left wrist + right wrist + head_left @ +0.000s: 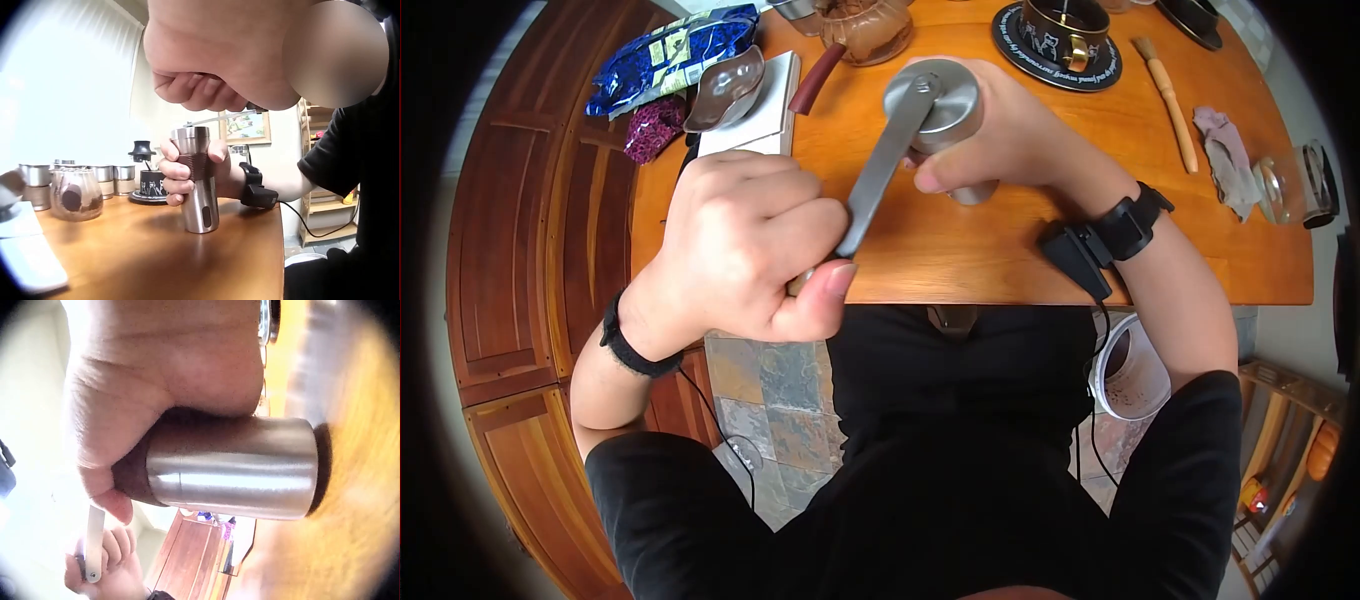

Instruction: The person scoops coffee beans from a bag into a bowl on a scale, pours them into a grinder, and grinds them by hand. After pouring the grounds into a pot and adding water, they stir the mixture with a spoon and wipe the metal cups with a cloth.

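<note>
A stainless-steel hand coffee grinder [948, 118] stands near the front of the wooden table, its base close to the surface in the left wrist view. My right hand [1015, 125] wraps around its upper body, over a brown ribbed band [195, 165]. From the lid, a flat metal crank [887, 170] reaches out toward my left. At its outer end, my left hand [745, 240] grips the knob, which is mostly hidden inside the curled fingers. Seen from the right wrist, the smooth lower cylinder of the grinder [237, 478] shows below the right palm.
A white scale [760, 120] bearing a dark scoop-shaped dish [728, 88] lies at the left, beside a blue bag [675, 60]. Behind is a glass carafe [868, 32]. A black cup [1068, 20] on a saucer, a brush [1170, 105] and a cloth [1228, 160] are at the right.
</note>
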A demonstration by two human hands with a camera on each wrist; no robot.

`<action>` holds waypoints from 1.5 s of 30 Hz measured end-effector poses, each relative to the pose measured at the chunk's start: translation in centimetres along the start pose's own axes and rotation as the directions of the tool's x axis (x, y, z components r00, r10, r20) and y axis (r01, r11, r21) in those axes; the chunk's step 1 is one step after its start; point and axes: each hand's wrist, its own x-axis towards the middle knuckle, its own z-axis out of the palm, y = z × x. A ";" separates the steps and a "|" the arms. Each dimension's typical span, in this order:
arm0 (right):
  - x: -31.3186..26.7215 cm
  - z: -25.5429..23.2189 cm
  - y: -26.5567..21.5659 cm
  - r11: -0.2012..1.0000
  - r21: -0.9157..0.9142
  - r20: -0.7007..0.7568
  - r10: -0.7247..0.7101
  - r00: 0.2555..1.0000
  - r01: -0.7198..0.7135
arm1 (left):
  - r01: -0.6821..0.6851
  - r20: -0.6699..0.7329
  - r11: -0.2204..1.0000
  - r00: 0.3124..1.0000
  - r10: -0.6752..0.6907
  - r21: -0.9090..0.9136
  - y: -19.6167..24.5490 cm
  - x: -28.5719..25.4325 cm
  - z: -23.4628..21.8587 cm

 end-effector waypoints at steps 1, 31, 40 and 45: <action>0.1 -0.1 0.1 1.000 0.000 0.014 -0.002 1.000 0.002 | -0.014 0.003 1.000 1.000 0.014 0.002 0.0 0.1 0.0; -0.7 0.3 -1.2 0.995 -0.103 0.159 0.011 0.987 0.006 | 0.547 0.162 0.830 0.814 -0.558 0.107 -7.5 3.0 0.0; -0.9 2.0 -1.2 0.998 -0.029 0.199 0.064 0.978 -0.060 | 0.225 0.201 0.967 0.949 -0.245 0.119 -5.9 12.8 0.7; -1.0 1.6 -1.5 0.977 -0.200 0.188 -0.031 0.982 0.070 | -0.032 0.621 0.968 0.773 -0.134 0.248 1.1 17.8 -3.6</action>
